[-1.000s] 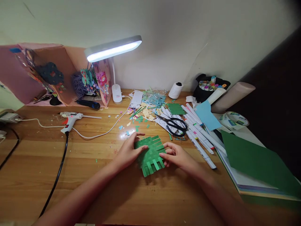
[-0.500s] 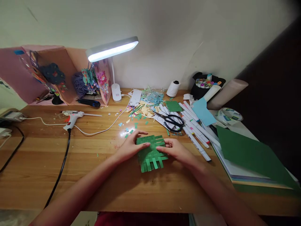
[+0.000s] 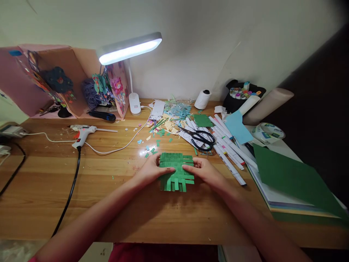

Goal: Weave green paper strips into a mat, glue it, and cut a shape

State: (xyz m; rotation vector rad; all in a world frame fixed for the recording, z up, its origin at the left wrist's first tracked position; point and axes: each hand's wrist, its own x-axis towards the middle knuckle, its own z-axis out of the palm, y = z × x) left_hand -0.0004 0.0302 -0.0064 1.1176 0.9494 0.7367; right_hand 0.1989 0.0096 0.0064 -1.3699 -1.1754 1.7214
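A small mat of woven green paper strips is held up between my two hands, over the front middle of the desk. Loose strip ends stick out along its right and lower edges. My left hand grips the left side, thumb on the front face and fingers hidden behind. On the right side, my right hand pinches it the same way, its thumb pressed near the middle. Black-handled scissors lie just beyond my right hand, on white markers.
A white glue gun with a black cord lies at left. Behind are a lit lamp, paper scraps and a thread cone. Green sheets top a paper stack at right. A pink box stands at back left.
The woven paper mat has turned slightly and tilted up, so its face looks more squarely at me. My left fingers have closed in behind it. The view has shifted a little.
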